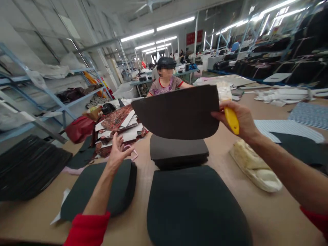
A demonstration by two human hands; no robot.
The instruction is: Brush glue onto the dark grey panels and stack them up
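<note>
My right hand pinches the right edge of a dark brown, round-cornered panel, held up and tilted above the table. The same hand also grips a brush with a yellow handle and pale bristles. My left hand is open, fingers spread and holding nothing, left of the raised panel. Under that panel sits a stack of similar brown panels. Nearer to me lies a dark green rounded piece. A stack of dark green pieces is below my left hand.
Across the table a co-worker faces me. Red patterned pieces with white strips are piled at the left, beside a dark stack. A cream cloth bundle and striped sheets lie at the right. Blue shelving stands left.
</note>
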